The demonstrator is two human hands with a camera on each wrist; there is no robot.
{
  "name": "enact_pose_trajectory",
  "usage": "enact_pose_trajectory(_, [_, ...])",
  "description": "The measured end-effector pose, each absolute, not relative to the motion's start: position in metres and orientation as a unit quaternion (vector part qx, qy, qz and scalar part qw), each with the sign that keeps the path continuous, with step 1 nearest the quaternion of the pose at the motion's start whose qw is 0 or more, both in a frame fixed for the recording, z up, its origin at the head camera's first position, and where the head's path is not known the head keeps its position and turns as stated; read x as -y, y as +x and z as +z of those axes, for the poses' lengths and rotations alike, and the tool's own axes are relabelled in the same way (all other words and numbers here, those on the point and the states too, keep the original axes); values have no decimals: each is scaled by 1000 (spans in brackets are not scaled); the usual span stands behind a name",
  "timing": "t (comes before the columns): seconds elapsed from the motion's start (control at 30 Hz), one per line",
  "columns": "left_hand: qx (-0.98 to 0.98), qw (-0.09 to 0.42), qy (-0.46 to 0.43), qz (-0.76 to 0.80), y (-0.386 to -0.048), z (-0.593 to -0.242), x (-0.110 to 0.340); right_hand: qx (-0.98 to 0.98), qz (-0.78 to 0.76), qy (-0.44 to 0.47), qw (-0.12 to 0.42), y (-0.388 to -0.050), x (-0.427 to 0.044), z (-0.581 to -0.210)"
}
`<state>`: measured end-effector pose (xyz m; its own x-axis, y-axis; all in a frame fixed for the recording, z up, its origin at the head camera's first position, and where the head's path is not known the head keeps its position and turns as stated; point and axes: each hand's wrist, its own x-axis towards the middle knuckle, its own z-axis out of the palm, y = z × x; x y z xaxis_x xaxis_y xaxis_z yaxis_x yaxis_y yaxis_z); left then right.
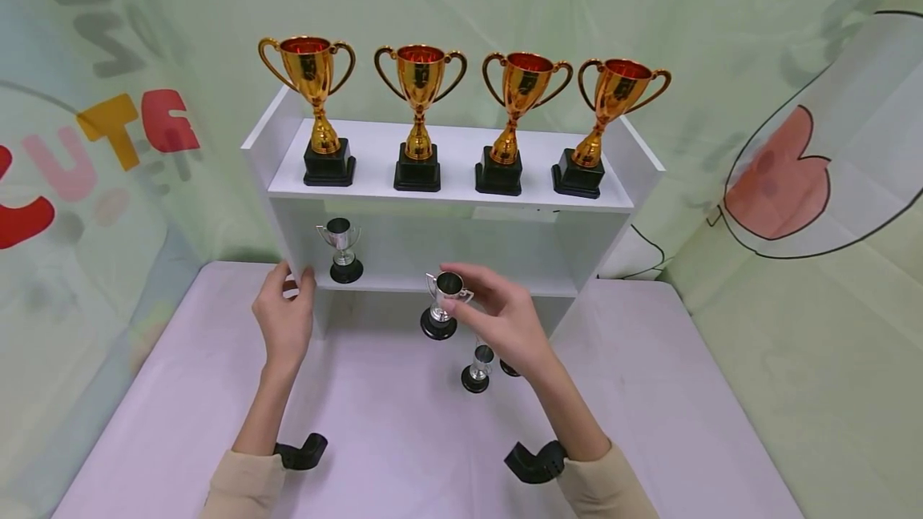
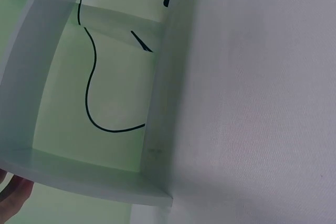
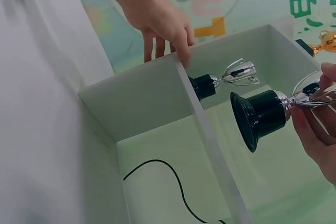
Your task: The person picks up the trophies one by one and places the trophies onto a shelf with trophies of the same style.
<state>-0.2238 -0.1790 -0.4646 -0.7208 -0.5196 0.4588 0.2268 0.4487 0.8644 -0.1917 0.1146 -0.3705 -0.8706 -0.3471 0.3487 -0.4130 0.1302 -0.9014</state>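
Note:
My right hand [image 1: 502, 317] pinches a small silver trophy cup [image 1: 441, 307] with a black base, held in front of the white shelf's [image 1: 447, 288] middle board. In the right wrist view that cup's black base [image 3: 260, 117] points toward the shelf, the fingers [image 3: 315, 135] around its silver part. My left hand [image 1: 285, 315] grips the shelf's left side panel at middle-board height; the right wrist view shows this hand [image 3: 160, 22] on the panel's edge. Another silver cup [image 1: 342, 250] stands at the left of the middle board. In the left wrist view only fingertips [image 2: 16, 198] show.
Several gold trophies [image 1: 419, 117] with black bases stand in a row on the top board. A small silver cup [image 1: 478, 368] sits on the white-covered table [image 1: 389, 439], with another black base [image 1: 509, 369] partly behind my right hand. Printed curtains hang around the table.

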Motion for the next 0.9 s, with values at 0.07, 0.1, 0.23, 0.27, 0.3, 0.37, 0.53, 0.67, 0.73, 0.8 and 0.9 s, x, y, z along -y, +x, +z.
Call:
enact_pose_trajectory(0.07, [770,359,93,-519,-223,-464,178,751,610,250,25,-194,-114,-370])
enact_pose_trajectory(0.1, [770,358,93,-520,-223,-464,178,752,609,250,25,-195,-113,-369])
enact_pose_trajectory(0.23, [769,357,93,-522,-222,-463,178,747,615,253,25,-202,-108,-368])
enact_pose_trajectory(0.27, [769,356,93,-523,-222,-463,178,746,615,255,25,-204,-107,-368])
enact_pose_trajectory(0.3, [769,357,93,-522,-223,-463,178,746,614,256,26,-206,-106,-368])
enact_pose_trajectory(0.37, [768,359,95,-522,-223,-464,178,746,613,257,26,-209,-103,-368])
enact_pose_trajectory(0.53, [764,361,94,-527,-224,-464,177,749,613,249,17,-217,-98,-368])
enact_pose_trajectory(0.67, [764,361,92,-526,-223,-463,177,749,616,244,11,-225,-92,-367])
enact_pose_trajectory(0.73, [766,361,91,-525,-223,-463,177,750,616,242,9,-228,-88,-365])
enact_pose_trajectory(0.8, [766,361,92,-524,-223,-463,177,752,612,242,10,-232,-84,-364])
enact_pose_trajectory(0.9, [764,364,96,-524,-223,-463,178,754,610,244,10,-239,-78,-363])
